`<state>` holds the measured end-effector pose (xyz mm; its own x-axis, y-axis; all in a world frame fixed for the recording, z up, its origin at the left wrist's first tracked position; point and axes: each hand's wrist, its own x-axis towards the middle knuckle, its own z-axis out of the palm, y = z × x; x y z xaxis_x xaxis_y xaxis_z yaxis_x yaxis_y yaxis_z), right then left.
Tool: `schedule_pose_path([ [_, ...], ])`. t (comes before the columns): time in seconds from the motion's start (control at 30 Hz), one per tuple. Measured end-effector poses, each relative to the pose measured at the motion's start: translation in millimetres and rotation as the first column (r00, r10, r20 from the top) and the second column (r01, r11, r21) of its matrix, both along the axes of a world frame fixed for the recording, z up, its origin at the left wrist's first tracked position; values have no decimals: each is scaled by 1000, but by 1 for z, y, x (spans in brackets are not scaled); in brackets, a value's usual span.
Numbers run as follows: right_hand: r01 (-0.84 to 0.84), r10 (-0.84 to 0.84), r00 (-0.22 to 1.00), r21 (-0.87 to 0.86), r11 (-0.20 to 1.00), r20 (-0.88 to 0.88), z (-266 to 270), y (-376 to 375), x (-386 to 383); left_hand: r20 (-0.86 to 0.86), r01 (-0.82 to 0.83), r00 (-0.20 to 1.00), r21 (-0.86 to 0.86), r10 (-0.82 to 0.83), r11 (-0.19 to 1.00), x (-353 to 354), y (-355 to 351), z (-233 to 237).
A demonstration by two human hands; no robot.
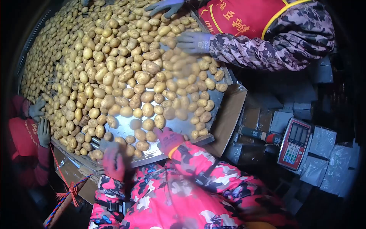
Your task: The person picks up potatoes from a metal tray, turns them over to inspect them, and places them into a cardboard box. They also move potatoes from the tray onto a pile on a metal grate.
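Note:
Potatoes point(143, 78) cover most of a metal sorting table point(121, 124), whose bare surface shows through near its front edge. My right hand point(169, 139), in a pinkish glove with an orange cuff, lies with its fingers stretched out beside a few potatoes at the front edge. Further left is my gloved left hand point(113, 160), at the table's rim next to potatoes, its fingers smeared by motion. A slim shiny metal piece point(95, 143) shows just beyond its fingertips. Some potatoes in the middle right are blurred.
Across the table, a person in a camouflage sleeve point(251, 51) reaches gloved hands over the potatoes. Another person's gloved hands point(42, 129) rest at the left edge. A cardboard box point(225, 118), a red digital scale point(294, 145) and wrapped boxes point(322, 142) are at right; a braided rope point(68, 194) at lower left.

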<state>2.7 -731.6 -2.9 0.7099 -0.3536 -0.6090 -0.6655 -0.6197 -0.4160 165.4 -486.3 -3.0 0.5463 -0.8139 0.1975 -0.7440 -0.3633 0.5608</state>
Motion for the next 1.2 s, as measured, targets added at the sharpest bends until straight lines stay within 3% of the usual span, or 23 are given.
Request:
schedule_pose_path([
  [0.03,35,-36,998,20,999,45,-10,-1,2,-367,5,930,68,20,998,-10,-14,11],
  [0.07,68,-72,993,43,997,89,-15,1,4,-680,30,730,135,70,990,-18,-32,24],
  [0.1,218,-233,953,96,971,191,-12,3,3,-938,-67,292,173,185,983,-22,-47,30],
  [0.13,262,-274,906,81,962,323,-4,8,0,-949,-136,-231,249,214,959,-28,-66,37],
  [0.17,187,-212,899,102,977,384,11,15,0,-878,-152,-427,307,217,940,-37,-103,69],
  [0.2,116,-154,885,112,987,440,30,19,-2,-829,-94,-549,192,110,977,-29,-83,30],
  [0.23,-43,6,945,105,994,328,48,21,-4,-998,99,-60,-25,-19,995,-33,-93,37],
  [0.27,-178,137,932,95,979,335,72,12,-7,-990,88,-112,-101,-91,991,-36,-93,32],
  [0.33,-114,161,857,-124,986,490,58,-18,-34,-948,59,-223,-247,-229,967,-42,-94,24],
  [0.37,58,25,857,-143,988,515,33,-41,-54,-727,-123,-632,-248,-268,961,-35,-90,17],
  [0.4,226,-108,831,-154,962,546,15,-66,-72,-343,-285,-881,-166,-326,944,-28,-85,14],
  [0.47,49,31,973,-337,940,229,28,-103,-87,-578,-207,-797,-11,-175,978,-21,-80,26],
  [0.57,-218,295,939,-355,909,178,6,-118,-99,-745,-130,-666,73,-33,989,-16,-76,28],
  [0.67,-281,476,790,-461,842,386,-41,-129,-112,-742,-93,-670,136,39,986,-18,-67,28],
  [0.73,-123,153,954,-131,984,257,-48,-129,-88,-741,-89,-670,132,39,987,-20,-73,36],
  [0.8,-64,70,983,-40,997,167,-64,-130,-85,-718,-95,-695,121,21,988,-24,-77,40],
  [0.9,-141,154,971,-84,986,182,-92,-133,-84,-740,17,-670,64,58,998,-35,-76,18],
  [0.97,-43,33,993,91,995,113,-25,-132,-60,-647,81,-748,132,148,988,-38,-85,14],
  [1.07,-73,-15,967,334,940,253,44,-108,-47,-677,103,-699,225,232,969,-50,-118,34],
  [1.1,83,-229,926,429,900,301,51,-111,-53,-632,67,-760,159,153,985,-52,-122,30],
  [1.13,214,-427,841,522,826,332,58,-120,-58,-702,86,-689,169,181,982,-55,-127,30],
  [1.17,315,-605,719,616,722,342,63,-128,-64,-660,85,-732,157,169,984,-53,-127,34],
  [1.2,403,-611,732,533,744,301,65,-133,-76,-617,85,-771,150,160,985,-49,-129,42],
])
